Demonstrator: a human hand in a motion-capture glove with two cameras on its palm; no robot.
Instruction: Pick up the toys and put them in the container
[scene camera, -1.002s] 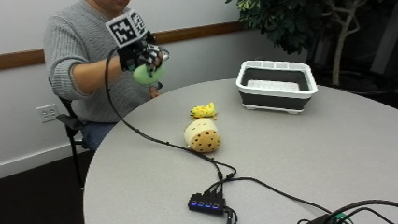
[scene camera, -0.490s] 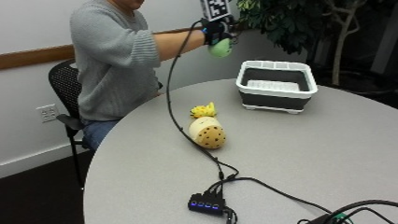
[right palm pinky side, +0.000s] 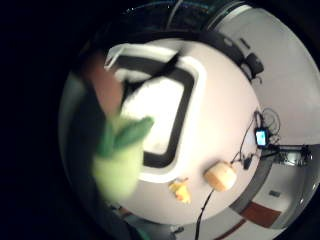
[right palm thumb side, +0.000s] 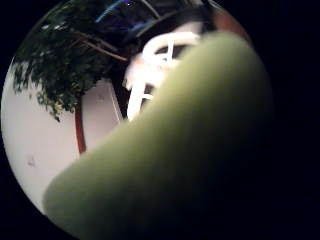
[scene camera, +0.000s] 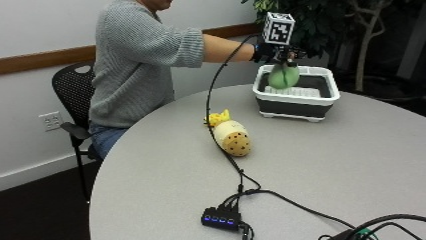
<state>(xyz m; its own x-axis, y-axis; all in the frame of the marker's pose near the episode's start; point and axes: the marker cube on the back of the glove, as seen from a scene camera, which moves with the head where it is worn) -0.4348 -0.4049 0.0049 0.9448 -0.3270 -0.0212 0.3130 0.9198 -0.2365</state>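
Note:
In the outside view my gloved right hand (scene camera: 267, 52) is stretched out above the white-rimmed black container (scene camera: 326, 95) at the far side of the round table. It grips a green plush toy (scene camera: 283, 76) by its top, and the toy hangs over the container's opening. The little finger side palm view has the green toy (right palm pinky side: 118, 161) close by, with the container (right palm pinky side: 193, 93) below it. That same toy (right palm thumb side: 175, 150) fills most of the thumb side palm view. A yellow pineapple plush toy (scene camera: 230, 136) lies on its side mid-table.
A black cable runs from my arm across the table (scene camera: 373, 165), past the pineapple toy to a small hub (scene camera: 221, 219) near the front edge. More cables lie at the front right. A black chair (scene camera: 70, 99) and a potted plant (scene camera: 323, 20) stand behind.
My hand has carried the green toy from in front of the person's chest, up and across to the right, and now holds it lower, over the container. The pineapple toy has not moved.

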